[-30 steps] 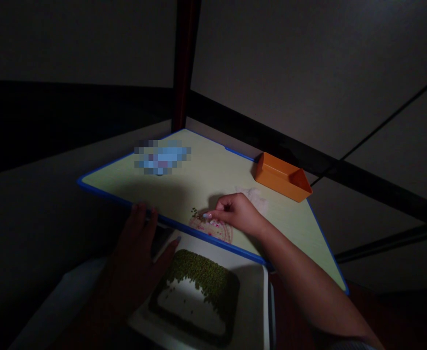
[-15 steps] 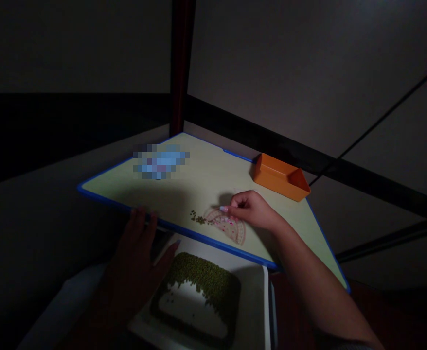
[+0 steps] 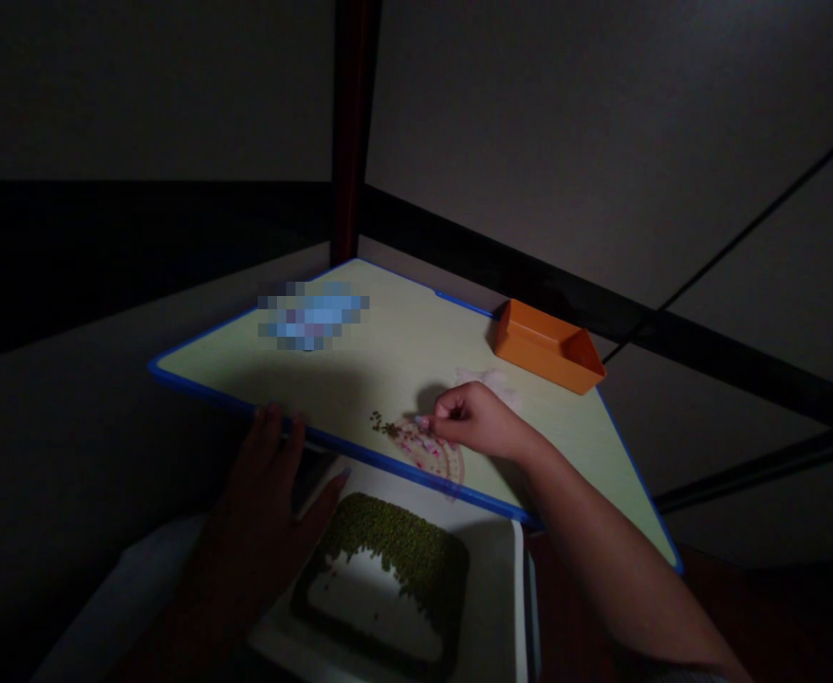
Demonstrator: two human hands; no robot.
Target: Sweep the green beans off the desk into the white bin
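Note:
My right hand [image 3: 473,417] pinches the upper edge of a translucent, pink-patterned protractor [image 3: 435,453], which lies low over the table near its front edge. A small scatter of green beans [image 3: 386,425] sits just left of the protractor. My left hand [image 3: 274,493] is in shadow at the table's front edge, fingers spread and fingertips touching the blue rim, holding nothing. Below the edge, a white tub [image 3: 491,550] contains many green beans [image 3: 409,541], heaped toward the far side with part of the bottom bare.
The pale tabletop [image 3: 402,341] has a blue rim. An orange open box [image 3: 548,351] stands at its back right. A pale, crumpled-looking thing [image 3: 491,382] lies behind my right hand. A blurred-out blue item [image 3: 317,318] rests at the back left. Walls close in behind.
My right hand has moved slightly left and toward the front edge with the protractor, whose lower end now reaches over the rim. The pale thing behind it now shows. My left hand stays put.

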